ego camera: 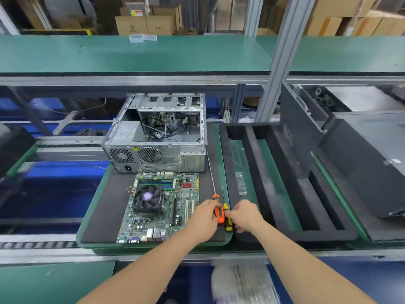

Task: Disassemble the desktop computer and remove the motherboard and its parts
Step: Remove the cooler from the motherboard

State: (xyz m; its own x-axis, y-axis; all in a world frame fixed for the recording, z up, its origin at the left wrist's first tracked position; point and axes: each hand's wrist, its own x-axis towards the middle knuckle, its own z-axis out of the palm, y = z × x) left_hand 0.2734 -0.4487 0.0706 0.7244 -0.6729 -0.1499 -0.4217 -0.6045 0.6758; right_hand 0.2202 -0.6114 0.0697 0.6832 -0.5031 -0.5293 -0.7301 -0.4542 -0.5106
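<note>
One opened grey metal computer case [157, 132] stood at the back of a dark foam mat [105, 211], and one green motherboard with a black fan cooler [162, 207] lay flat just in front of it. At the board's right edge, the left hand [205, 220] curled round one orange-handled screwdriver [219, 215], while the right hand [243, 213] pinched one yellow-and-black-handled screwdriver [227, 220].
</note>
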